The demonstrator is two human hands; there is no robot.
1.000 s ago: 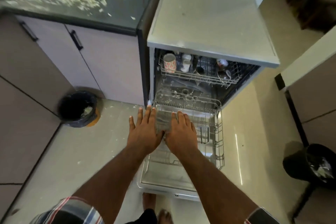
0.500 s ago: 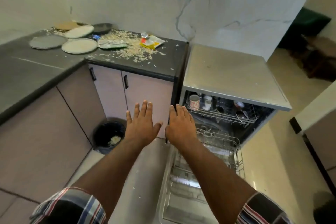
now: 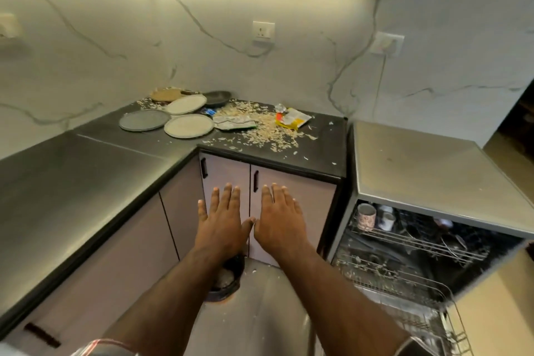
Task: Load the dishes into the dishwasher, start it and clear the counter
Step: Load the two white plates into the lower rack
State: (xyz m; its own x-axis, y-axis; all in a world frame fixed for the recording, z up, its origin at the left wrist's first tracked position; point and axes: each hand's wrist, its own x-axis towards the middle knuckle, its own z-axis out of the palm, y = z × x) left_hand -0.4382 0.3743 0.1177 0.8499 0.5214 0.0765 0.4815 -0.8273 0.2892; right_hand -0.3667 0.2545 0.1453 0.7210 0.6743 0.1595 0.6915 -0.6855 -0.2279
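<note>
Head view: both hands, left (image 3: pixel 221 221) and right (image 3: pixel 281 222), have left the dishwasher (image 3: pixel 433 240), empty and spread flat. Plates (image 3: pixel 189 126) left of it wait.

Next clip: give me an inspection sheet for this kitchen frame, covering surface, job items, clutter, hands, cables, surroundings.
Surface: dark counter, bare at left, strewn with flakes in the corner.
Job's things: four plates and a dark bowl on the counter; dishwasher open, mugs in upper rack, lower rack pulled out.
Clutter: yellow wrapper, silver wrapper.
Hands: left hand and right hand flat, empty.
Cables: one from the wall socket.
Surroundings: bin on floor.
</note>
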